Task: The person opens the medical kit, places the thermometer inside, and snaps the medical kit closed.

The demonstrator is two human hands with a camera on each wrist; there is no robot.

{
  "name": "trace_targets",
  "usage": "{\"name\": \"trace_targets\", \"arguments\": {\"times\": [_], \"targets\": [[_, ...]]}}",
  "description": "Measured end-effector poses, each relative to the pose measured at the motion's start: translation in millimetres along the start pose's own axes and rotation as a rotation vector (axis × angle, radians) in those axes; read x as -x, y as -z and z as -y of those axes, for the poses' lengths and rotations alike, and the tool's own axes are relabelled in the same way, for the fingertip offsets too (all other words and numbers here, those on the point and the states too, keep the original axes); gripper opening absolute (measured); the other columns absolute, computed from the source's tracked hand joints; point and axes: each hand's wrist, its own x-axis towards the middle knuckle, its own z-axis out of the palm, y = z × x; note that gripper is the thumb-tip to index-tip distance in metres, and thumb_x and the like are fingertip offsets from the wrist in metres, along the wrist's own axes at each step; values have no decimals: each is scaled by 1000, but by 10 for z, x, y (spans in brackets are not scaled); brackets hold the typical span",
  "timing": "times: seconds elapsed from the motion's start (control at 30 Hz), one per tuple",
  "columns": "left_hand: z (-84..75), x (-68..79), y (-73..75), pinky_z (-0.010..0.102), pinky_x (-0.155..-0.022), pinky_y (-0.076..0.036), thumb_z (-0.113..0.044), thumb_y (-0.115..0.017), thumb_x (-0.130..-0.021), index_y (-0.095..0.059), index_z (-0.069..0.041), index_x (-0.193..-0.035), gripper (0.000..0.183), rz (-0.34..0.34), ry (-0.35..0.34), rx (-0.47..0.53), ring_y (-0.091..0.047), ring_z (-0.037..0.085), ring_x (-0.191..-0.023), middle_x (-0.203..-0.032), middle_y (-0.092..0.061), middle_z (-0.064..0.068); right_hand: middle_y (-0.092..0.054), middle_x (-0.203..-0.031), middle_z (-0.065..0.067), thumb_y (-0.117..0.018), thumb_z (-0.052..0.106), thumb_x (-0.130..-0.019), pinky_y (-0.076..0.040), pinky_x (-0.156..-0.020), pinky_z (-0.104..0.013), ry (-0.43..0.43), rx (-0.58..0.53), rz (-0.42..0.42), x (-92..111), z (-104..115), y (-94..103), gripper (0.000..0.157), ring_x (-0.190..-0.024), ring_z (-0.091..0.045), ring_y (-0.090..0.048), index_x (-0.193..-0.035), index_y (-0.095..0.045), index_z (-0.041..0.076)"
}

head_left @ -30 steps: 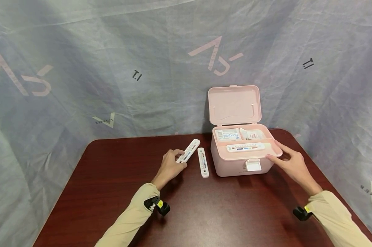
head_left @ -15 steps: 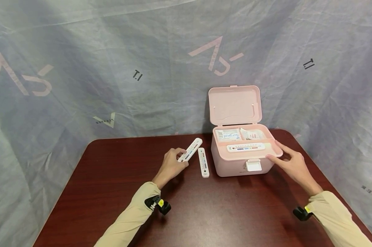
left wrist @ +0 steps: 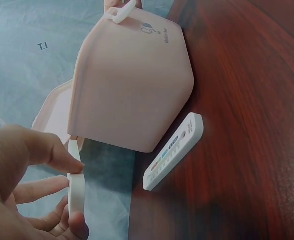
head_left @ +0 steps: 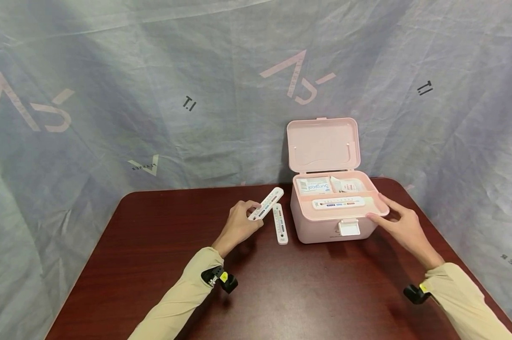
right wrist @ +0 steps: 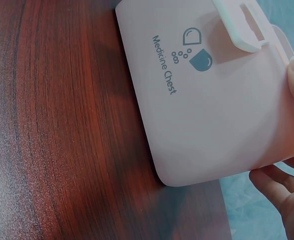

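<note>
My left hand (head_left: 240, 222) pinches a white strip thermometer (head_left: 270, 202) between thumb and fingers, its far end tilted up to the right, above the table. In the left wrist view that thermometer (left wrist: 76, 192) shows edge-on. A second thermometer (head_left: 280, 225) lies on the table between my left hand and the pink medicine chest (head_left: 317, 230). The chest stands with its lid up, and a third thermometer (head_left: 338, 203) lies in its front tray. My right hand (head_left: 403, 230) grips the chest's right front corner, thumb at the front rim and fingers along the side.
Inside the chest's rear compartments sit a "Surgical" packet (head_left: 314, 185) and another white packet (head_left: 347, 185). A white latch (head_left: 349, 227) hangs open at the chest's front. Behind the dark wooden table (head_left: 162, 226) hangs a grey cloth (head_left: 196, 141).
My left hand has shifted slightly right and up with its thermometer, whose far end now overlaps the top of the one on the table in the head view. The right hand stays at the chest.
</note>
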Motion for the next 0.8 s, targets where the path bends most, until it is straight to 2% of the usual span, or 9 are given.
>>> {"name": "trace_targets", "arguments": {"times": [0.23, 0.57, 0.8], "targets": [[-48, -4, -2, 29, -70, -44, -10, -73, -70, -67, -9, -109, 39, 5, -15, 3, -53, 18, -82, -96, -56, 6, -51, -133, -20, -77, 30, -79, -41, -63, -6, -2, 10, -12, 1, 11, 1, 72, -88, -2, -48, -142, -44, 18], [-114, 2, -2, 29, -70, -44, -9, -73, -69, -67, -8, -108, 40, 0, -55, -3, -53, 19, -83, -95, -57, 5, -52, -132, -19, -77, 30, -79, -40, -63, -6, 4, 10, -17, 3, -9, -6, 72, -87, -1, -47, -141, -46, 15], [-152, -10, -2, 29, -72, -45, -7, -73, -68, -68, -7, -108, 41, 1, -73, -1, -54, 18, -83, -94, -58, 6, -53, -131, -19, -77, 31, -79, -38, -60, -10, 3, 14, -20, 1, -16, -5, 70, -84, -7, -45, -141, -46, 18]]}}
